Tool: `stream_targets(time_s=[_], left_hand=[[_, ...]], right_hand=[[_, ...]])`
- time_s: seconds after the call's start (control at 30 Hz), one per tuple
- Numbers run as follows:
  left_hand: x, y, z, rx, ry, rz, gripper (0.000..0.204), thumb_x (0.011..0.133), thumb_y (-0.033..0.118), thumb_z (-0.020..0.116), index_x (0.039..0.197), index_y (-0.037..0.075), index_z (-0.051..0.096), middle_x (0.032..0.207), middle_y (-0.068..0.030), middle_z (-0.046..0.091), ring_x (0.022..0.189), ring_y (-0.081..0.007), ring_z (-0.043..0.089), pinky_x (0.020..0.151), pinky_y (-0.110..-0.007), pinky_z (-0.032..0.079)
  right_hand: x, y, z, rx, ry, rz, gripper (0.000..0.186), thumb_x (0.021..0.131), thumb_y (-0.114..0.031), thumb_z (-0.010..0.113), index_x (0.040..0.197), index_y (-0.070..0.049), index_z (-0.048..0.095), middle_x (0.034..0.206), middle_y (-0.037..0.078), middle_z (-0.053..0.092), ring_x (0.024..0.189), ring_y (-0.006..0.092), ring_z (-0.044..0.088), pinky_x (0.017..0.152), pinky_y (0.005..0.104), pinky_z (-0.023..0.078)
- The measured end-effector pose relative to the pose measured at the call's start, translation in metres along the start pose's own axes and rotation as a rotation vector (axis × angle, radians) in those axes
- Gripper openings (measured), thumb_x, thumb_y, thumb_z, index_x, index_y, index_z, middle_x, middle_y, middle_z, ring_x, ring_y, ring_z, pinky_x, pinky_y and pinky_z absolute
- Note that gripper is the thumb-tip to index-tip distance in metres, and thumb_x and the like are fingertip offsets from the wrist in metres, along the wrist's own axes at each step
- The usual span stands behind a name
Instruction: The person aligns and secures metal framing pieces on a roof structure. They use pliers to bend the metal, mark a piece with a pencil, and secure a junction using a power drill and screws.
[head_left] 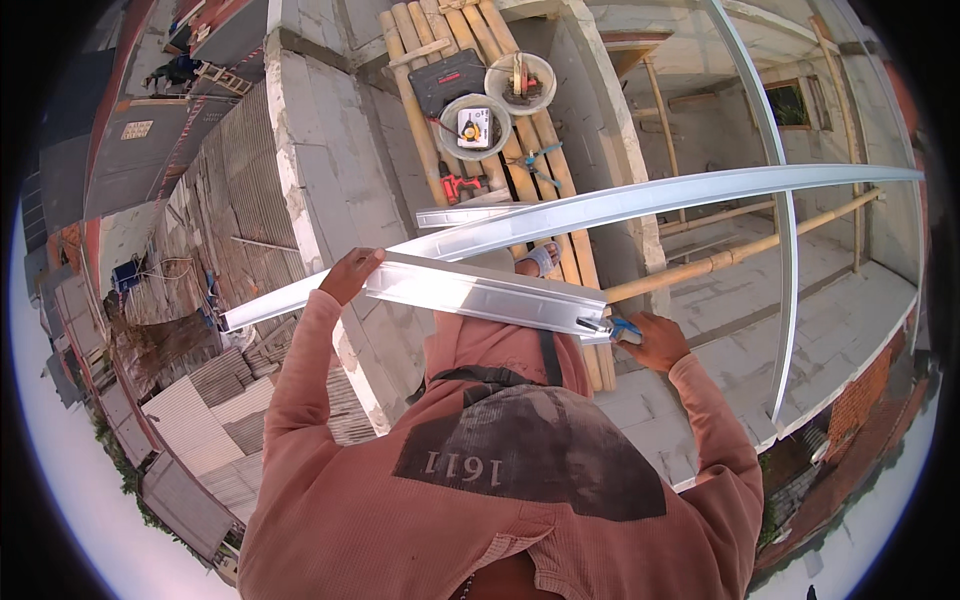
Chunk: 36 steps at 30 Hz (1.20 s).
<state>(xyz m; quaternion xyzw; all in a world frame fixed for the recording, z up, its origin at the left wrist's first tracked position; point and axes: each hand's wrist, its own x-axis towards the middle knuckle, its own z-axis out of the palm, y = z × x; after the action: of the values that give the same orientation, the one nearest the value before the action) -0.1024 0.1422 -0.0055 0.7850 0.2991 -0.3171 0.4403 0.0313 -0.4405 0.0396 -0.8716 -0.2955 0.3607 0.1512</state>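
Observation:
My left hand (352,276) is closed round the left end of a short, shiny metal channel (480,293), which lies crosswise in front of my body. At its right end my right hand (655,343) grips the blue handles of a pair of tin snips (622,329). The snips' jaws reach onto the channel's end; how far they are apart is too small to tell. Just beyond, a long metal channel (640,210) runs from left to right across the walls. Part of another metal piece (465,215) shows behind it.
Bamboo poles (572,190) form a platform high between block walls (312,150). On it are two buckets (540,98), a black tool case (445,78) and a red drill (460,185). A metal beam (786,280) crosses at right. Roofs (205,400) lie far below left.

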Motion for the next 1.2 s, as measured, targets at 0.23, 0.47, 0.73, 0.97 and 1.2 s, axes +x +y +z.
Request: stream_targets(time_s=[0.23, 0.47, 0.73, 0.97, 1.2], left_hand=[[-0.047, 0.173, 0.051, 1.004, -0.131, 0.905, 0.111, 0.08, 0.076, 0.065, 0.159, 0.01, 0.024, 0.16, -0.0198, 0.03, 0.152, -0.0358, 0.024, 0.124, -0.058, 0.015], [0.044, 0.189, 0.037, 0.424, -1.012, 0.056, 0.086, 0.079, 0.05, 0.084, 0.141, 0.001, 0.05, 0.132, -0.0139, 0.061, 0.125, -0.0261, 0.054, 0.106, -0.038, 0.042], [0.005, 0.125, 0.102, 0.216, -1.021, -0.023, 0.106, 0.078, 0.066, 0.074, 0.152, 0.001, 0.035, 0.148, -0.0224, 0.048, 0.138, -0.0341, 0.046, 0.114, -0.043, 0.036], [-0.019, 0.134, 0.102, 0.391, -0.813, -0.086, 0.116, 0.075, 0.084, 0.061, 0.153, 0.003, 0.034, 0.148, -0.0298, 0.046, 0.141, -0.0409, 0.043, 0.116, -0.045, 0.036], [-0.008, 0.109, 0.107, 0.386, -0.796, -0.074, 0.117, 0.075, 0.083, 0.062, 0.153, 0.0, 0.034, 0.149, -0.0301, 0.044, 0.14, -0.0411, 0.044, 0.116, -0.044, 0.035]], right_hand=[[0.018, -0.018, -0.027, 0.02, -0.047, -0.011, 0.041, 0.083, -0.043, 0.076, 0.106, -0.01, 0.064, 0.093, 0.01, 0.07, 0.085, 0.0327, 0.07, 0.071, 0.0449, 0.057], [0.031, -0.01, -0.068, -0.162, 0.046, -0.082, 0.042, 0.08, -0.038, 0.079, 0.107, -0.011, 0.061, 0.094, 0.008, 0.067, 0.082, 0.0324, 0.069, 0.068, 0.0445, 0.055], [0.029, -0.013, -0.048, -0.141, -0.175, 0.012, 0.042, 0.081, -0.047, 0.073, 0.098, -0.009, 0.066, 0.089, 0.013, 0.069, 0.086, 0.0355, 0.071, 0.074, 0.0486, 0.055], [0.026, -0.033, -0.049, -0.186, -0.304, 0.135, 0.046, 0.084, -0.05, 0.069, 0.106, -0.009, 0.069, 0.093, 0.017, 0.072, 0.089, 0.0357, 0.072, 0.077, 0.0493, 0.055], [0.019, -0.039, -0.042, -0.222, -0.258, 0.18, 0.047, 0.082, -0.048, 0.072, 0.11, -0.01, 0.068, 0.093, 0.017, 0.071, 0.09, 0.0355, 0.071, 0.08, 0.0465, 0.055]])
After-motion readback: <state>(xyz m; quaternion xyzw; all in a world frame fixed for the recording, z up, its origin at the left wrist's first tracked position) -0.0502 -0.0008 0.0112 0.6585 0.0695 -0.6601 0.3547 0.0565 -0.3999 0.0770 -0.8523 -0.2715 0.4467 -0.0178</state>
